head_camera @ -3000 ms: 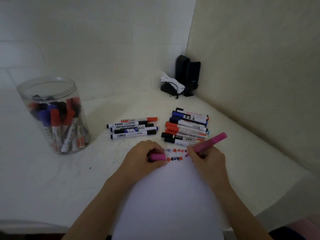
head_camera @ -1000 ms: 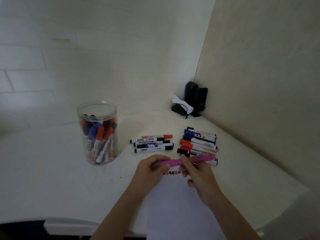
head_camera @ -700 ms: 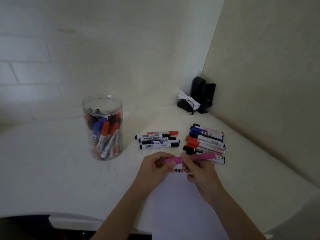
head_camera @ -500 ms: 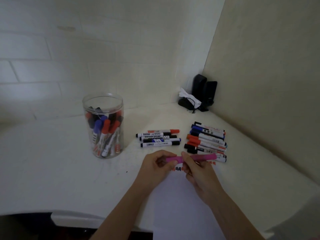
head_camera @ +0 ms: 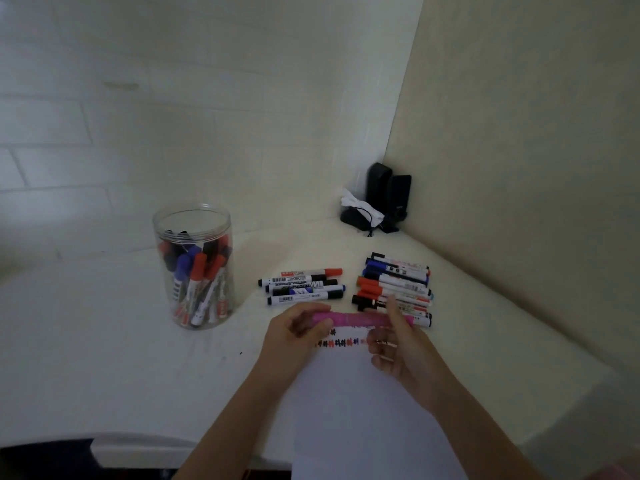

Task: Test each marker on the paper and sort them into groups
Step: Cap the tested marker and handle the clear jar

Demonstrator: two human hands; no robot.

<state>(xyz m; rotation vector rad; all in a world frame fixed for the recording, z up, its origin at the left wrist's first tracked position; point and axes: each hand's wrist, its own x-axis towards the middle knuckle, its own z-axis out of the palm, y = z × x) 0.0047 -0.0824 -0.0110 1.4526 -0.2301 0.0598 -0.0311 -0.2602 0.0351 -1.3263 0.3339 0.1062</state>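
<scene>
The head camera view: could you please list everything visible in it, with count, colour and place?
Pink marker: one, horizontal, held above the paper's top edge.
White paper sheet: one, front centre, red, blue and black test marks near its top.
Clear plastic jar: one, left, holding red, blue and black markers.
Small marker group: four, white-barrelled, centre.
Large marker pile: several, mixed caps, right.
Black speakers: two, back corner.
White table: one.
Left hand: grips the marker's left end.
Right hand: fingers on the marker's right part.

I am holding both forearms out in front of me, angled in toward each other. My left hand (head_camera: pixel 294 332) is curling its fingers around one end of the pink marker (head_camera: pixel 360 319). My right hand (head_camera: pixel 403 348) is gripping the other end, with my index finger sticking up.
</scene>
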